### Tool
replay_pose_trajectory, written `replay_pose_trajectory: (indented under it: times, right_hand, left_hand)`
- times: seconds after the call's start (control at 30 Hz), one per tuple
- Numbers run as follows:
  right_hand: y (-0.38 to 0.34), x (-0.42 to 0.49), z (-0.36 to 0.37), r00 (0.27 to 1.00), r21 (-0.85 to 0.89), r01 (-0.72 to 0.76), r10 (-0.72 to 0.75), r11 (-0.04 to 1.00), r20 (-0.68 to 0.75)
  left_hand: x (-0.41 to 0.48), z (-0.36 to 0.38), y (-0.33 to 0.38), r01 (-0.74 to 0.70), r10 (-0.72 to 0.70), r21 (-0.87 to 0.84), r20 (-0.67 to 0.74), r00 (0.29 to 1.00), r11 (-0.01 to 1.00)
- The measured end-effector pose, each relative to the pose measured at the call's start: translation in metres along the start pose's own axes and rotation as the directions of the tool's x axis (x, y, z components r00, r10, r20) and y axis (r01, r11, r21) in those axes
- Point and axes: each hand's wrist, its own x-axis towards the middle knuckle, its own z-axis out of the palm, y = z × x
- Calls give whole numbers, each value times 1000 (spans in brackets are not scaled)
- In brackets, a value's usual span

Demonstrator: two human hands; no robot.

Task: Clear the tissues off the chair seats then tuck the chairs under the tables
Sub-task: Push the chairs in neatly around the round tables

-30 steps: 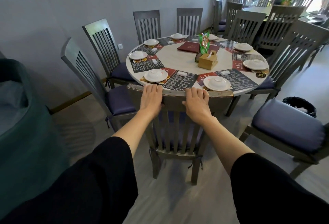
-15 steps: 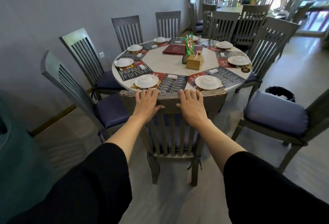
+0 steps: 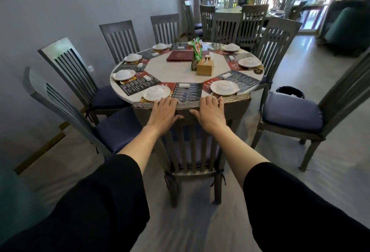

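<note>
A grey wooden chair (image 3: 192, 151) with a purple seat cushion stands right in front of me, its top rail against the edge of the round white table (image 3: 180, 67). My left hand (image 3: 163, 110) and my right hand (image 3: 210, 111) both grip that top rail, fingers over it. The seat sits mostly under the table. To the right a second chair (image 3: 294, 111) stands pulled out from the table, its purple cushion bare. No tissue shows on any seat I can see.
Several more grey chairs ring the table; two at the left (image 3: 80, 83) are partly out. Plates, placemats, a red menu and a wooden tissue box (image 3: 205, 67) lie on the table. A black bin (image 3: 290, 91) stands right of it. Another dining set fills the back.
My view has turned right and shifted back a little. Both hands have kept their grip on the top rail, which stays against the table edge.
</note>
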Motion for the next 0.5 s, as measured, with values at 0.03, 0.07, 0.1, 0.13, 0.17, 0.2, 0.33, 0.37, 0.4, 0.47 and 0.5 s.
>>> replay_pose_trajectory:
  times: [0.03, 0.07, 0.1, 0.13, 0.17, 0.2, 0.33, 0.37, 0.4, 0.47, 0.5]
  right_hand:
    - [0, -1, 0, 1000, 14, 12, -12, 1000, 4]
    - [3, -2, 0, 999, 31, 34, -34, 999, 8]
    - [7, -2, -1, 998, 47, 57, -58, 997, 18]
    - [12, -1, -4, 997, 66, 75, -77, 995, 29]
    - [16, 0, -7, 995, 85, 89, -92, 992, 40]
    - [19, 1, -9, 993, 99, 100, -105, 990, 49]
    - [27, 4, -11, 990, 139, 128, -136, 982, 48]
    - [28, 3, -10, 989, 142, 138, -145, 980, 34]
    - [29, 2, -9, 988, 145, 145, -150, 979, 22]
    - [32, 0, -8, 987, 150, 156, -160, 976, 10]
    - [34, 0, -9, 986, 154, 161, -165, 975, 11]
  left_hand:
    - [-1, -1, -3, -9, 9, -13, 1, 1000, 1000]
    - [-1, -2, -5, -10, 10, -22, 2, 1000, 1000]
    - [-1, -2, -5, -2, 2, -25, 6, 1000, 1000]
    - [-1, -3, -4, 10, -10, -19, 10, 1000, 1000]
    - [-1, -4, -2, 23, -23, -5, 10, 1000, 1000]
    - [-1, -5, 0, 35, -35, 12, 11, 999, 999]
    - [0, -8, 8, 91, -91, 25, 25, 995, 996]
    - [0, -8, 10, 102, -103, 25, 28, 994, 994]
    - [0, -9, 12, 112, -113, 23, 31, 993, 993]
    - [1, -10, 16, 125, -126, 22, 29, 992, 992]
    - [1, -11, 19, 130, -130, 20, 27, 991, 991]
